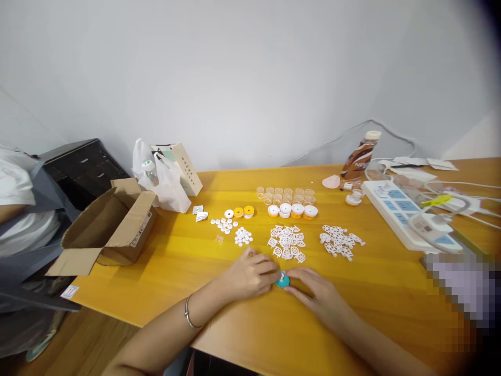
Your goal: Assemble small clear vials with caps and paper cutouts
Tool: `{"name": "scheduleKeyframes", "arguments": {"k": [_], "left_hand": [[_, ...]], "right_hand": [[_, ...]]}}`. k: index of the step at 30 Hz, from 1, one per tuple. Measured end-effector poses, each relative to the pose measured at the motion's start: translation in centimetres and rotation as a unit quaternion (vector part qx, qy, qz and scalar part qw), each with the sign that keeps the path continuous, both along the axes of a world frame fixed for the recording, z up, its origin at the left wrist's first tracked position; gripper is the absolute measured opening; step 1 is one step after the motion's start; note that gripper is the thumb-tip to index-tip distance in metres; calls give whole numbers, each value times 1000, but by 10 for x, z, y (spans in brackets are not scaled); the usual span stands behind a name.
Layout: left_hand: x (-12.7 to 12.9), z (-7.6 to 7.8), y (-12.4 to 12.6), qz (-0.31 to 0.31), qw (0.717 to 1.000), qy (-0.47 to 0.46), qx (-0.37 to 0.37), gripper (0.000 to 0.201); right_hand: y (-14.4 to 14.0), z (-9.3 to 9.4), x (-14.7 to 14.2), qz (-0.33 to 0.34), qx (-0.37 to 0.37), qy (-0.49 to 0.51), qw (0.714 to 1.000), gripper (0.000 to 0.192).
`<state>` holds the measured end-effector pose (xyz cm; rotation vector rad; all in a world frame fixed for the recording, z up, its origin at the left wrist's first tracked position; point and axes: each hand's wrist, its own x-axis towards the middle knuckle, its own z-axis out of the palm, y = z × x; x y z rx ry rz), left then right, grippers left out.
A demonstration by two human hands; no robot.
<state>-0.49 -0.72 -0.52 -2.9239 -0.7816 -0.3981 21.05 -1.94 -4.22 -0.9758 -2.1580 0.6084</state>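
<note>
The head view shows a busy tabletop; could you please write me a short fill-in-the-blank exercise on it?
1. Of the left hand and the right hand, the one with a bracelet on its arm is the ____ one.
2. The teal piece between the hands looks ____ rather than square.
3. The open box at the picture's left is made of ____.
4. The power strip is mostly ____, with blue panels.

Missing words: left; round; cardboard; white.

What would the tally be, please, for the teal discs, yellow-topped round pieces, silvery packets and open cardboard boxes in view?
Teal disc: 1
Yellow-topped round pieces: 2
Silvery packets: 2
Open cardboard box: 1
Total: 6
</note>
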Motion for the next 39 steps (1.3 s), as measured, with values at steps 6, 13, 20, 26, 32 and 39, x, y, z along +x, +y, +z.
{"name": "scheduleKeyframes", "arguments": {"k": [6, 13, 20, 26, 32, 39], "left_hand": [[2, 0, -2, -10, 1000, 14, 23, 23], [4, 2, -3, -8, 1000, 5, 26, 23], [3, -4, -6, 7, 1000, -8, 5, 23], [11, -18, -8, 78, 989, -105, -65, 21], [21, -26, -11, 128, 970, -172, -114, 17], [21, -16, -11, 123, 960, -220, -121, 13]], "right_hand": [[2, -2, 0, 41, 17, -6, 999, 18], [1, -4, -1, 41, 59, -4, 997, 22], [-1, 1, -6, 52, 113, -13, 992, 24], [0, 6, -7, 75, 125, -35, 989, 25], [-2, 3, -5, 48, 105, -14, 993, 21], [0, 1, -3, 9, 7, 31, 999, 18]]}}
